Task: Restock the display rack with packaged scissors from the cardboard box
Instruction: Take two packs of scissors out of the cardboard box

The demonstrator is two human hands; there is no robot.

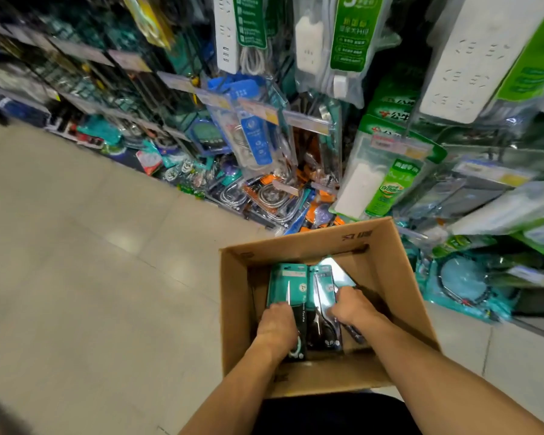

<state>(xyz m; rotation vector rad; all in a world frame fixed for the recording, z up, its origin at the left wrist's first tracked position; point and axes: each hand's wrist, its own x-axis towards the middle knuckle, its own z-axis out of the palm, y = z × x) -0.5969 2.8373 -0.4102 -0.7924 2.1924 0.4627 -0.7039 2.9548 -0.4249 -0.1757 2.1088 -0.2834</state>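
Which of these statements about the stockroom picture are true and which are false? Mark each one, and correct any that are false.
1. Both hands are inside the cardboard box. True: the left hand and right hand rest on the packaged scissors.
2. The box sits on a shelf of the rack. False: it stands low in front of the person, above the tiled floor.
3. The scissor packs are teal. True.
4. A pack is already lifted clear of the box. False: all the packs lie inside it.
5. White power strips hang on the display rack. True.
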